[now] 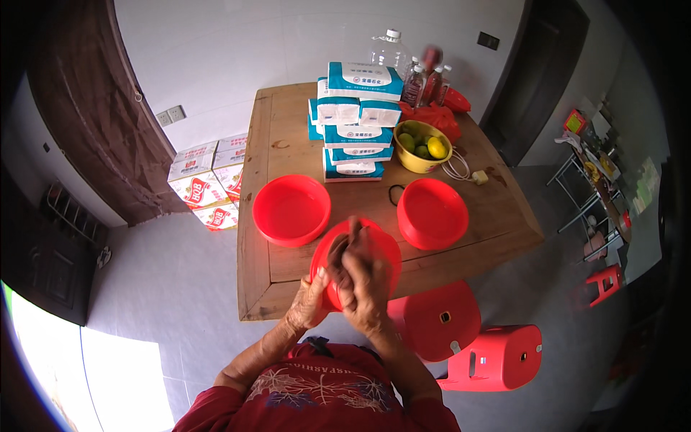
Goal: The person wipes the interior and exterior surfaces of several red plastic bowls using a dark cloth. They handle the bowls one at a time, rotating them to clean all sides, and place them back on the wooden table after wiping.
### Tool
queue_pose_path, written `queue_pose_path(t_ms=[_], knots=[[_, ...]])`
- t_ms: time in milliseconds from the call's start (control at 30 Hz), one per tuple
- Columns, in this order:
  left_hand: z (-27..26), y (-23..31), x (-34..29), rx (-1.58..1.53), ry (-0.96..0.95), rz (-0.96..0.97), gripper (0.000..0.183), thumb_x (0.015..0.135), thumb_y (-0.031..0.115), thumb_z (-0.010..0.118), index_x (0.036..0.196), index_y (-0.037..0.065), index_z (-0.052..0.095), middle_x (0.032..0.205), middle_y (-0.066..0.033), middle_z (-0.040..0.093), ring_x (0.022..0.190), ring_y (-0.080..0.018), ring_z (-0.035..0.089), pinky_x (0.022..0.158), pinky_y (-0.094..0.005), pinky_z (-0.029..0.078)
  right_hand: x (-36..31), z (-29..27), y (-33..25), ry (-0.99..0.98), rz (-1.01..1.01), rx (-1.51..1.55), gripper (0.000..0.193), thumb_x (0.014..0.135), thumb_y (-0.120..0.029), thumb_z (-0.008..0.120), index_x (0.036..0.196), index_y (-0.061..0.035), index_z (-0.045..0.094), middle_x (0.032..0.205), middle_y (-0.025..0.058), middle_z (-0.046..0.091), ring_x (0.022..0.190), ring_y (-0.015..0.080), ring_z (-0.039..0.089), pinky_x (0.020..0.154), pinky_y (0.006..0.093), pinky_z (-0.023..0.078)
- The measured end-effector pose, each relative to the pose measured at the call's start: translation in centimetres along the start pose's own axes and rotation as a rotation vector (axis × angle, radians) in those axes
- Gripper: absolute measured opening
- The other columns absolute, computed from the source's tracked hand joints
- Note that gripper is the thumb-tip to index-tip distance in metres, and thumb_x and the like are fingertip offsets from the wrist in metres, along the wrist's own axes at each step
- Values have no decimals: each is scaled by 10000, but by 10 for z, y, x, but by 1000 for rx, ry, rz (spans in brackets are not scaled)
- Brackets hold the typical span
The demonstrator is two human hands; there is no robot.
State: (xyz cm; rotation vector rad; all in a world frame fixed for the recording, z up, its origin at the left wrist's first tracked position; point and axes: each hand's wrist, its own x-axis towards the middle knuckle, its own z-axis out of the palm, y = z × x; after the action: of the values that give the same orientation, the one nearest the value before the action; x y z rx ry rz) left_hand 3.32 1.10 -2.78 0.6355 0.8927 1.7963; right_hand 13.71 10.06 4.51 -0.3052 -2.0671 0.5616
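Observation:
My left hand [309,304] is closed on the near left rim of a red plastic bowl [387,248], tilted at the table's front edge. Over the inside of this bowl, my right hand [368,294] is closed on a dark brown, crumpled cloth-like piece [337,259]; its fingers are smeared by motion. A wide red basin [291,207] lies to the left of the held bowl. On its right sits another red basin [432,214], deeper-looking, perhaps several nested together. My hands cover much of the middle bowl.
Tissue packs [358,135] are stacked on the wooden table [281,129]. Beside them are a yellow bowl [421,167] of green and yellow fruit, a white cable [455,171] and bottles [425,85]. Red stools [435,320] stand by the near right edge; cartons [209,183] are at the left.

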Motion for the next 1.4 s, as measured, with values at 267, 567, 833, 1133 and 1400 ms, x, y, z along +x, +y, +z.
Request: queue_pose_path(t_ms=[267,567,833,1133,1400], knots=[[-10,2,-15,-205,-12,-6,506,898,367,594,1300,89,466,1283,-57,523,1170,-201,506,977,-417,437,1,-21,70,162,526,699,321,923,-216,541,1173,-17,509,1133,92,574,1033,177,551,914,322,436],[-17,11,4,-319,-33,-181,851,764,670,529,1398,136,335,1400,-86,409,1277,-265,406,1005,-509,401,-30,-40,53,340,849,1587,413,913,-267,536,1253,-43,468,1263,97,512,1186,227,478,995,395,409],[-11,5,31,-158,233,-153,702,853,584,526,1337,95,388,1284,-113,499,1125,-247,521,876,-468,491,-27,-51,39,533,595,921,458,777,14,643,1210,-11,497,1150,79,571,1086,166,530,973,319,407],[38,27,7,69,24,60,814,844,417,626,1454,148,158,1340,-182,422,1208,-323,453,982,-435,417,-50,-2,31,-190,5,45,246,756,-142,626,980,-44,593,667,100,502,569,270,533,506,369,427],[28,29,1,-62,218,47,625,885,231,522,1427,69,256,1378,-131,395,1260,-226,392,1063,-360,306,-35,-4,11,-389,-17,290,335,826,-230,601,1094,-38,540,872,128,523,792,300,531,729,421,417]])
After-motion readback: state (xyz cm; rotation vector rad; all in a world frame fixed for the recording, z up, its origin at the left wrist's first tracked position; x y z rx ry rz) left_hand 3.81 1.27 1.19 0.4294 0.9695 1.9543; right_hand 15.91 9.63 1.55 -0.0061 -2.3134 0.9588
